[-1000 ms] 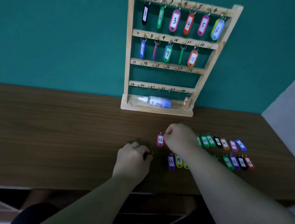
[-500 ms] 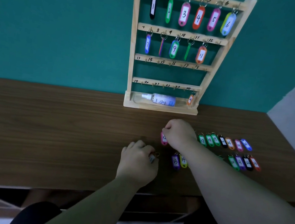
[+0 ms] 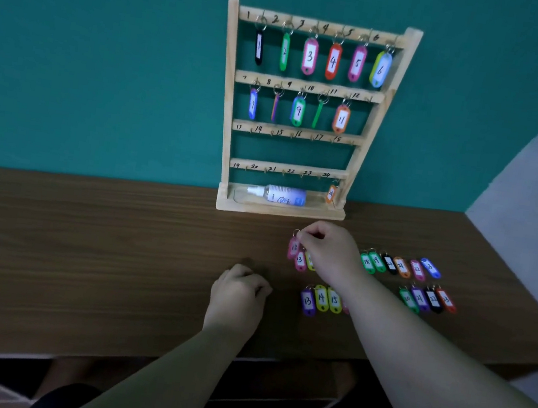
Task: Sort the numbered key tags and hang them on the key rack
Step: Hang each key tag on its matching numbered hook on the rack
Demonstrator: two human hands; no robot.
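- Your right grip (image 3: 326, 250) was pinched on the metal ring (image 3: 296, 232) of pink tag 12 (image 3: 293, 248). Ring, not plastic body: sensible, since the ring is what goes over a hook.
- Tag 12 was at the left end of the far row on the table (image 3: 82, 246), just in front of the key rack (image 3: 226, 101). Its lower end overlapped the next pink tag (image 3: 300, 261). I couldn't tell whether it had left the wood.
- The rack had 1 to 11 hung on the top two rails. Hook 12 (image 3: 369, 98), at the right end of the second rail, was bare, so I'd judge 12 was next.
- The lower two rails were bare except for an orange tag (image 3: 331, 193) under the 24 mark.
- The loose tags lay in two rows, numbers rising left to right. That looked pre-sorted so you could pull from the left end.
- The near row started with purple 13 (image 3: 307, 301), and your forearm hid the middle of both rows.
- Your left grip (image 3: 239, 294) rested on the table left of the near row with its fingers curled. I couldn't tell whether it held anything. It was probably parked clear of the right arm's path.
- A small bottle (image 3: 279, 195) lay in the rack's base tray. It wasn't part of the job, but I'd expect bottom-rail tags to hang close above it.
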